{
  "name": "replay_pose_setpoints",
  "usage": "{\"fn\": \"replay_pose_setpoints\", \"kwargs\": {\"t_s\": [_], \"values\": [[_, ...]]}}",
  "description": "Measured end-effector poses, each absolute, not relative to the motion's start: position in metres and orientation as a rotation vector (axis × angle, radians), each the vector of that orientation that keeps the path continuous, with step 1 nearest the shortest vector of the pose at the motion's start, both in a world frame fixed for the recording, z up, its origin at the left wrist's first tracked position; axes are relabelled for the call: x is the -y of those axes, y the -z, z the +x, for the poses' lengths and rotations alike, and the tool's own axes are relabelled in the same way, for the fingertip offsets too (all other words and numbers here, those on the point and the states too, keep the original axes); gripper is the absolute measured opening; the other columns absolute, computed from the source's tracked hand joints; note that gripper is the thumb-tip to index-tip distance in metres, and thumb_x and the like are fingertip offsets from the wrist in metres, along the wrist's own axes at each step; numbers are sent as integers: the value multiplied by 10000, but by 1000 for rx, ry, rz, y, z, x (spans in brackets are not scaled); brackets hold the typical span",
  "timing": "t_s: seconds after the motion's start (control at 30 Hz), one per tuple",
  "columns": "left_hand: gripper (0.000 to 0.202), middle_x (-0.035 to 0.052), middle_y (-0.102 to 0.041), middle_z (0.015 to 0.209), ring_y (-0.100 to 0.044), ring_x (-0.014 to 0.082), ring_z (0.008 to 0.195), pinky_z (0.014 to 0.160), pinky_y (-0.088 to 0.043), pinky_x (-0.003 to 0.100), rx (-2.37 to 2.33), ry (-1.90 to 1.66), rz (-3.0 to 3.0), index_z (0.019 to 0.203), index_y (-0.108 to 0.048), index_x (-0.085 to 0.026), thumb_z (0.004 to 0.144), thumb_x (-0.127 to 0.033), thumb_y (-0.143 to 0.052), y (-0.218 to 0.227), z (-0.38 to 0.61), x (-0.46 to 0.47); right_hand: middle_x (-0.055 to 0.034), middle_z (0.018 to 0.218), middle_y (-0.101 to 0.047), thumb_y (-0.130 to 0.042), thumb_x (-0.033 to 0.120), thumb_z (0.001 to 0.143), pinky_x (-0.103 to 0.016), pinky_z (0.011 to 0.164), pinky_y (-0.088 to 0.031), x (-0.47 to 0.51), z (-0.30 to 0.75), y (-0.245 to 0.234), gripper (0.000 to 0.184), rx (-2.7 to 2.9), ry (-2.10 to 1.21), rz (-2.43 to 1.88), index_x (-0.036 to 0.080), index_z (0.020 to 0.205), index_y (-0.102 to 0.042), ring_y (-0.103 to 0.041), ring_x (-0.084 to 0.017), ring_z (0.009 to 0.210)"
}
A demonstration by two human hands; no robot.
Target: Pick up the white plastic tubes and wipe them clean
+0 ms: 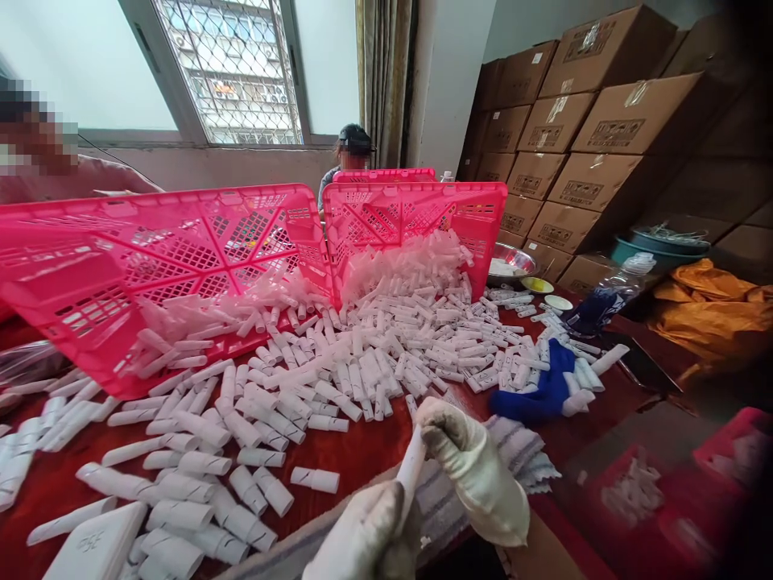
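Observation:
Both my hands wear white gloves with dark-stained fingertips. My left hand (368,528) is closed round the lower part of a white plastic tube (411,467), which tilts upward. At the tube's upper end, my right hand (468,463) pinches it between thumb and fingers. Beneath the hands, a striped towel (444,499) lies along the table's near edge. Many similar white tubes (241,411), some with dark line marks, are heaped and scattered over the red table (320,511) in front of me.
Pink plastic baskets (221,262) lie tipped with tubes spilling out. A blue cloth (537,391), a bottle of dark liquid (607,298) and a metal bowl (510,259) stand right. A white box-like device (97,544) lies near left. Cardboard boxes (622,121) are stacked behind. Two people sit beyond the baskets.

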State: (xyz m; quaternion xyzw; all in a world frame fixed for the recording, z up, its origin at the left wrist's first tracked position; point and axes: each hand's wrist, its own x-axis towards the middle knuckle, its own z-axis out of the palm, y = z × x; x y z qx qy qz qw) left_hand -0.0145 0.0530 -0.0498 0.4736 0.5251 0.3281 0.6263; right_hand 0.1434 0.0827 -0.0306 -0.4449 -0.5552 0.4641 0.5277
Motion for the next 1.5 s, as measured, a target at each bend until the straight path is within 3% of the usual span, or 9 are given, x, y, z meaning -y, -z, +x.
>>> {"fn": "replay_pose_setpoints", "kwargs": {"t_s": [0.17, 0.3, 0.4, 0.53, 0.7, 0.83, 1.1, 1.33, 1.5], "values": [[179, 44, -680, 556, -657, 158, 550, 432, -444, 159, -921, -1095, 1211, 737, -736, -198, 757, -328, -615, 47, -14, -59, 9, 670, -566, -696, 448, 721, -240, 620, -476, -80, 136, 32, 252, 1218, -1088, -1195, 203, 731, -637, -526, -148, 637], [447, 52, -714, 675, -684, 189, 644, 455, -451, 208, -676, -1253, 1264, 634, -702, -160, 855, -370, -375, 49, -15, -52, 18, 609, -548, -726, 465, 679, -241, 546, -451, -75, 138, 20, 278, 1145, -1150, -1158, 206, 685, -626, -503, -145, 572], [168, 42, -690, 634, -611, 158, 540, 485, -465, 227, -918, -1201, 1305, 795, -693, -193, 776, -334, -605, 48, -16, -45, 25, 594, -528, -724, 474, 681, -245, 540, -434, -74, 142, 15, 292, 1190, -1184, -1145, 205, 667, -611, -481, -136, 557], [230, 39, -642, 704, -575, 192, 669, 620, -439, 258, -1480, -955, 1411, 826, -640, -220, 779, -439, -589, 40, -13, -41, 20, 639, -526, -706, 480, 704, -253, 596, -439, -75, 142, 20, 311, 1188, -1139, -1209, 193, 679, -591, -474, -133, 598], [460, -48, -408, 510, -312, 62, 395, 417, -294, 193, -863, -668, 736, 689, -558, -189, 719, -648, -569, 36, -18, -40, 30, 648, -512, -726, 434, 698, -227, 579, -421, -74, 145, 20, 285, 1265, -1187, -1096, 183, 703, -592, -468, -119, 608], [508, -92, -285, 467, -123, 12, 361, 372, -175, 172, -636, -606, 555, 642, -528, -169, 665, -669, -616, 38, -18, -40, 33, 650, -510, -746, 404, 687, -229, 585, -413, -75, 146, 18, 266, 1273, -1304, -999, 182, 696, -601, -472, -118, 614], [423, 13, -564, 661, -485, 157, 635, 655, -387, 259, -1383, -789, 1400, 749, -599, -202, 793, -606, -480, 28, -5, -41, 48, 598, -475, -731, 508, 661, -213, 511, -347, -74, 138, 27, 364, 1057, -1306, -1158, 174, 663, -587, -384, -93, 538], [529, -20, -463, 584, -373, 106, 481, 484, -336, 221, -1247, -781, 1230, 713, -566, -185, 802, -671, -378, 35, -1, -39, 38, 608, -476, -646, 564, 721, -226, 533, -355, -71, 141, 22, 397, 1171, -1240, -1197, 175, 686, -577, -399, -103, 557], [345, 27, -595, 688, -538, 174, 647, 659, -412, 250, -1456, -823, 1477, 812, -640, -224, 820, -527, -476, 39, 1, -39, 45, 585, -469, -629, 494, 759, -219, 531, -363, -71, 141, 12, 348, 1201, -1160, -1276, 181, 633, -549, -413, -106, 560]]}}
